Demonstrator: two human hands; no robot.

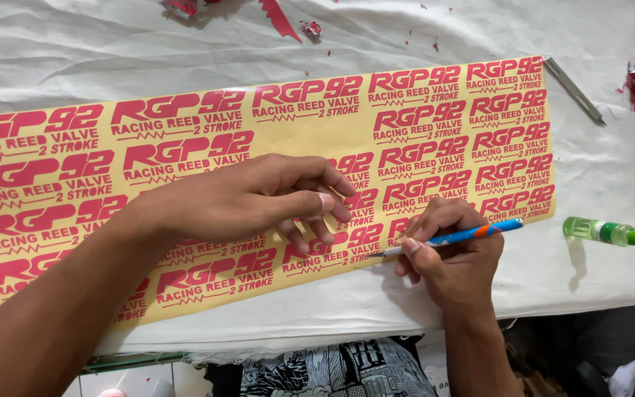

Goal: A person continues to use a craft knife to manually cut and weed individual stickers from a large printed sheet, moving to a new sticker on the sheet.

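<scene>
I look down on a work surface draped in a creased white cloth (112, 44), which fills nearly the whole view; its folds catch soft, even light with only faint shadows. At the near edge the cloth hangs over the table's rim, and a thin green strip (134, 361) shows just beneath it on the left. Below that, at the near left corner, I see pale floor tiles (178, 378) with dark grout lines. No wall or window falls inside my view.
</scene>
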